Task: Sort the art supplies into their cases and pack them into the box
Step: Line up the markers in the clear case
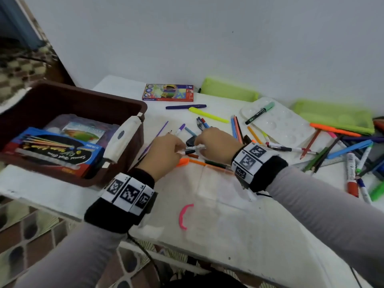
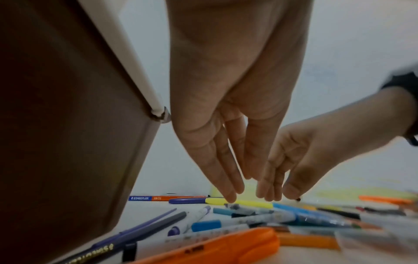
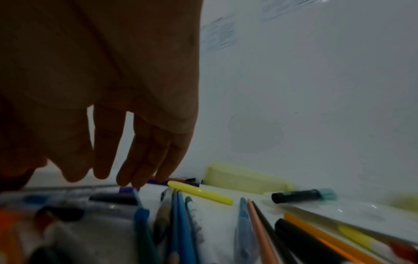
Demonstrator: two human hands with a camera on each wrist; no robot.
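Observation:
My left hand point(image 1: 169, 149) and right hand point(image 1: 212, 141) meet over loose markers in the middle of the white table point(image 1: 228, 225). Two white markers with black caps point(image 1: 190, 150) lie between the fingertips of both hands. In the left wrist view my left hand point(image 2: 233, 191) points down with straight fingers, its tips on the markers point(image 2: 239, 209). My right hand point(image 3: 128, 175) also hangs with straight fingers, curled round nothing. A clear case with an orange edge point(image 1: 216, 166) and a pink loop point(image 1: 184, 217) lies just in front of my hands. The brown box point(image 1: 93, 96) stands at the left.
A blue pencil pack point(image 1: 56, 150) and a clear pack lie in the box. At the back are a Staedtler pencil box point(image 1: 168, 92), two green cases point(image 1: 228, 90) point(image 1: 334, 117), a white palette point(image 1: 284, 125) and a yellow highlighter point(image 1: 207, 114). Several pens are heaped at the right point(image 1: 353, 159).

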